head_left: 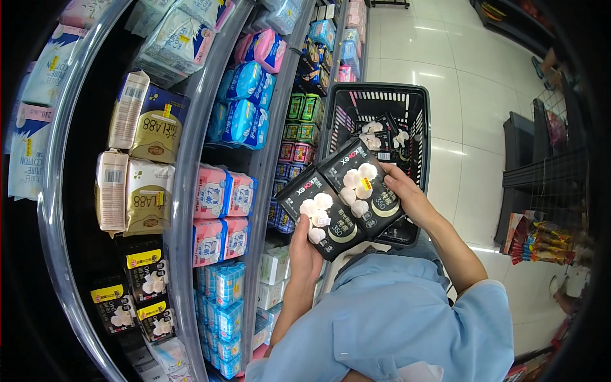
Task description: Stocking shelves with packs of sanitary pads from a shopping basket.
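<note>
Near the frame's centre, the fingers of the left hand (305, 253) pinch the left pack (323, 214) at its lower-left edge; those of the right hand (407, 193) pinch the right pack (361, 186) at its right edge. A loosened thumb could let either slip, perhaps missing the basket (426, 137).

Bright; glare streaks on floor (445, 121); edges warped.
</note>
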Available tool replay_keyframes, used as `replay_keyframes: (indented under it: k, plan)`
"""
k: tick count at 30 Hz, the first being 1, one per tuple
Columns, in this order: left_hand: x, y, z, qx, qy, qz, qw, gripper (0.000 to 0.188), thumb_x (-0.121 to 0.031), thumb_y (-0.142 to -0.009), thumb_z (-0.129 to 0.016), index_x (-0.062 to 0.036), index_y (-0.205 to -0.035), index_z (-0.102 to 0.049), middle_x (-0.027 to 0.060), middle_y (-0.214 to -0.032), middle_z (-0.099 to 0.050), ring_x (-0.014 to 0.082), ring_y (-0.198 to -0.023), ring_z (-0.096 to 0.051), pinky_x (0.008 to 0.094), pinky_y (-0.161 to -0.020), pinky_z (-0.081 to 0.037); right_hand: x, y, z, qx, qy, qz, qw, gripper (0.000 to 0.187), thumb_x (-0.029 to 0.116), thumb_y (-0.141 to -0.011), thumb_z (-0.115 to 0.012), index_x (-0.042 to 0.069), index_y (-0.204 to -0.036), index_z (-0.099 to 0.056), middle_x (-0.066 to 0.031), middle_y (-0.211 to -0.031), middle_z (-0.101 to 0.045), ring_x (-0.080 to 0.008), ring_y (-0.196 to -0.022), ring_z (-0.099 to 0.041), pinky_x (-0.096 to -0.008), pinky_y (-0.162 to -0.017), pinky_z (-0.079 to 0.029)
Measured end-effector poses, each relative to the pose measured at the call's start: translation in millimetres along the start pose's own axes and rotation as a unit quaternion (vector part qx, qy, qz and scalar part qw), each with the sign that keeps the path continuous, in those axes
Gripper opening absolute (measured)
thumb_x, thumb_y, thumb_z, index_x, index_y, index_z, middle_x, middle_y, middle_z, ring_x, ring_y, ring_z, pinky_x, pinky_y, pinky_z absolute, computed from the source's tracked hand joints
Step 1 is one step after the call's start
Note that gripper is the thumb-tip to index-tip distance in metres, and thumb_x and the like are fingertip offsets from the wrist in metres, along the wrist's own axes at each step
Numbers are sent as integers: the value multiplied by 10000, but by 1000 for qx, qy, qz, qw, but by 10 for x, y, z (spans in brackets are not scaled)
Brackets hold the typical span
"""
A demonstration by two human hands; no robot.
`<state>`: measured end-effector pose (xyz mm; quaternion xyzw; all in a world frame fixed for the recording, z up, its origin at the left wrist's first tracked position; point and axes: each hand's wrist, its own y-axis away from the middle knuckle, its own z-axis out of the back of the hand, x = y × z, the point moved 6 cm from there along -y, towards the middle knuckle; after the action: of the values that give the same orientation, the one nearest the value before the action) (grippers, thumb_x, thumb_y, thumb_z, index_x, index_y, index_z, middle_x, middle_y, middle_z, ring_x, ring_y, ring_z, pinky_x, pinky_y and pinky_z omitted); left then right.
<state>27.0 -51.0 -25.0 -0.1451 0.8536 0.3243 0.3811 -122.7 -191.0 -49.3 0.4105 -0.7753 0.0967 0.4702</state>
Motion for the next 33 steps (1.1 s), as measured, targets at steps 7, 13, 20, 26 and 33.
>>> replay_keyframes:
  k: [7, 13, 20, 26, 33]
  plan:
    - [-200, -95, 66, 1, -68, -6, 998, 394, -258, -918, -437, 6, -1211, -422, 111, -1191, -507, 201, -1080, -502, 337, -922, -398, -132, -1, -77, 21, -24, 16, 999, 411, 166, -925, -370, 10, -1297, -287, -81, -1215, -434, -123, -1112, -414, -249, -935, -339]
    - [-613, -166, 106, -23, -241, -44, 969, 371, -264, -887, -510, 20, -1124, -485, 81, -1006, -591, 124, -863, -578, 251, -757, -459, -433, 29, -229, 50, -68, -25, 996, 536, 175, -929, -385, 3, -1373, -139, -103, -1351, -310, -159, -1221, -320, -269, -1004, -261]
    - [-543, -117, 217, -25, -214, -31, 976, 377, -269, -890, -507, 17, -1134, -477, 78, -1011, -584, 117, -867, -571, 248, -763, -457, -413, 47, -274, 67, -65, -65, 994, 506, 163, -925, -370, 63, -1379, -168, -76, -1343, -333, -162, -1212, -355, -294, -999, -296]
    - [-509, -166, 249, -16, -194, -43, 980, 385, -271, -892, -504, 11, -1149, -464, 80, -1036, -572, 114, -881, -559, 247, -768, -451, -305, 18, -302, 71, -59, -49, 995, 520, 170, -924, -389, 88, -1386, -164, -58, -1317, -364, -128, -1164, -388, -260, -954, -327]
    - [-516, -110, 253, -19, -129, -78, 988, 383, -264, -884, -516, 11, -1146, -466, 74, -1028, -578, 120, -883, -562, 253, -774, -448, -13, -67, -459, 69, 48, -5, 996, 599, 56, -850, -503, 33, -1360, -189, -82, -1300, -360, -149, -1183, -345, -262, -980, -272]
